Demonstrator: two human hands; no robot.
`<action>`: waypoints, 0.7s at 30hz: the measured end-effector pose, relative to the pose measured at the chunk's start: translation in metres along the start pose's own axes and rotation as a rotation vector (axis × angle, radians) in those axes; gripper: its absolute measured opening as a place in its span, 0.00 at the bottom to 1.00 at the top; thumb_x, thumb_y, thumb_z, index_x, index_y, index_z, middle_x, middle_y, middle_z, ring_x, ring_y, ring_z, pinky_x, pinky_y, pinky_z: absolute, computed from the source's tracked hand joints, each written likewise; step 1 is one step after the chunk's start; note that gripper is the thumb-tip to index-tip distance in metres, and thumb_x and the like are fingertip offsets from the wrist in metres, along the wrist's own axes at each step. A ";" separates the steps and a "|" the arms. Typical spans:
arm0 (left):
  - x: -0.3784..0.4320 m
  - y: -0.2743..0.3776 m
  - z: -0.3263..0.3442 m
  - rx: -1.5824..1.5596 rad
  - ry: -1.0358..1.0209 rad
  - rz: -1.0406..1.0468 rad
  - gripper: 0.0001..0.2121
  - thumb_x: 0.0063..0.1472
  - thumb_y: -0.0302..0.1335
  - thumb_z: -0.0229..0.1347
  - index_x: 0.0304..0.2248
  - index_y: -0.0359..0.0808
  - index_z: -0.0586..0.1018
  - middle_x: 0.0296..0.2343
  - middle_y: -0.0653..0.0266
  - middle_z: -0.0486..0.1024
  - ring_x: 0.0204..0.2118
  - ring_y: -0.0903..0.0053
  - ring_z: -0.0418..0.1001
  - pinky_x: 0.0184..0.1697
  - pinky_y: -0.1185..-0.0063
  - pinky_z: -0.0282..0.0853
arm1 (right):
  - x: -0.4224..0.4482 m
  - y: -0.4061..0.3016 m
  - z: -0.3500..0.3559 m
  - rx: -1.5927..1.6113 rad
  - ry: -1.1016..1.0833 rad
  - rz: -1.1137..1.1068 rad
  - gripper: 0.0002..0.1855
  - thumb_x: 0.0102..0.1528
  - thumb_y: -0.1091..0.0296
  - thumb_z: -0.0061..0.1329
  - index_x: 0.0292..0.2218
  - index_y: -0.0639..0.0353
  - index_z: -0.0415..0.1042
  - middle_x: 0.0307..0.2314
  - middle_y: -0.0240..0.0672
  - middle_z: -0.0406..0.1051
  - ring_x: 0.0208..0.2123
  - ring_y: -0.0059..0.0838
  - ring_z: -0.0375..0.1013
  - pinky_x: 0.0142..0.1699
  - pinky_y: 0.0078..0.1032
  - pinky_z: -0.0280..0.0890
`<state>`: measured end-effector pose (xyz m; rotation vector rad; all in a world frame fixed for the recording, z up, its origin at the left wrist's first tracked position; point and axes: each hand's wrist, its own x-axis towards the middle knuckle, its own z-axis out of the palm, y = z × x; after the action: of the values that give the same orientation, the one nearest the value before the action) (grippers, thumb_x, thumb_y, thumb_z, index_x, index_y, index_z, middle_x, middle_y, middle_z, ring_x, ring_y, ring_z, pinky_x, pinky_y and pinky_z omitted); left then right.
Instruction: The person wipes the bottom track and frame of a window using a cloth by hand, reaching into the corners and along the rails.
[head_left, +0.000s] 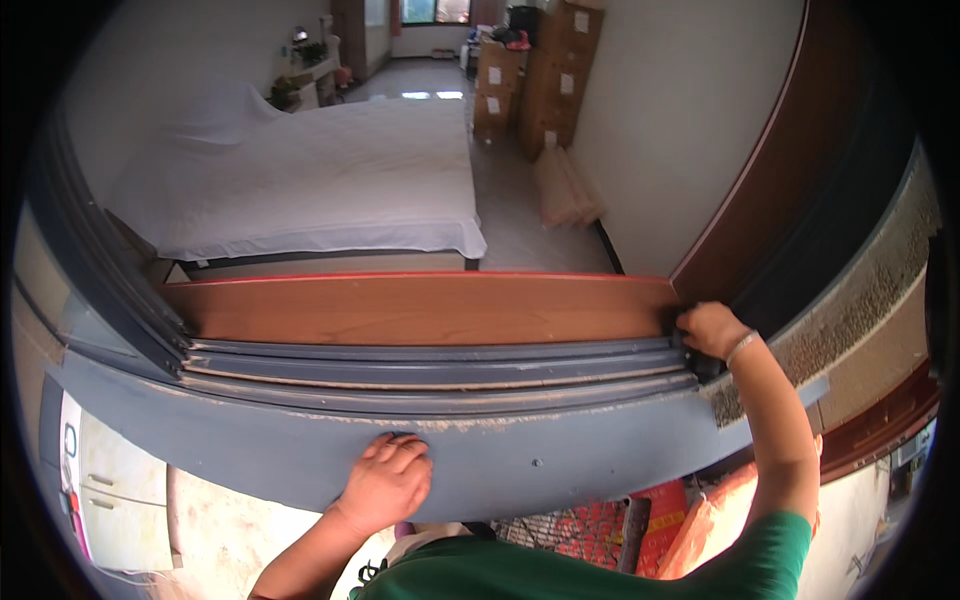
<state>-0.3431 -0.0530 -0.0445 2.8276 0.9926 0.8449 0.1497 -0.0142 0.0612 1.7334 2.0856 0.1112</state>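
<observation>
My left hand (391, 474) rests on the grey outer window sill (525, 461), its fingers curled over something dark that is mostly hidden. My right hand (709, 330) is closed at the lower right corner of the grey metal window frame, beside a blurred dark thing (701, 364); whether it holds this cannot be told. Between the hands run the frame's sliding tracks (450, 371), with pale dirt along the grooves. Behind them lies the brown wooden inner sill (435, 307) with a red edge.
Beyond the opening stand a bed under a white sheet (322, 180) and stacked cardboard boxes (551, 82). Rough, bare mortar (855, 307) borders the frame at right. Below the sill are a white cabinet (124, 480) and red printed packaging (660, 517).
</observation>
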 end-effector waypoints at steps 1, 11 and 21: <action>0.000 0.002 0.000 -0.004 -0.003 -0.004 0.05 0.45 0.26 0.57 0.24 0.39 0.74 0.32 0.67 0.72 0.39 0.71 0.71 0.44 0.71 0.66 | -0.002 0.000 0.004 0.017 0.019 -0.019 0.10 0.45 0.65 0.49 0.31 0.57 0.72 0.28 0.42 0.71 0.35 0.43 0.70 0.42 0.36 0.65; -0.003 -0.002 0.000 0.028 -0.014 0.061 0.06 0.45 0.27 0.56 0.25 0.38 0.73 0.32 0.65 0.72 0.40 0.71 0.69 0.46 0.70 0.65 | 0.052 -0.131 -0.051 0.394 0.215 -0.231 0.13 0.46 0.67 0.50 0.36 0.59 0.71 0.31 0.42 0.71 0.37 0.44 0.69 0.43 0.34 0.63; -0.013 -0.002 0.007 -0.002 0.079 0.193 0.06 0.46 0.30 0.55 0.25 0.39 0.73 0.32 0.65 0.71 0.42 0.72 0.68 0.47 0.71 0.62 | 0.093 -0.216 -0.103 0.278 0.054 -0.250 0.12 0.46 0.75 0.47 0.36 0.58 0.72 0.32 0.44 0.71 0.38 0.45 0.69 0.43 0.34 0.63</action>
<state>-0.3488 -0.0583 -0.0574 2.9446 0.7338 0.9811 -0.0987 0.0489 0.0591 1.6136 2.4328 -0.2177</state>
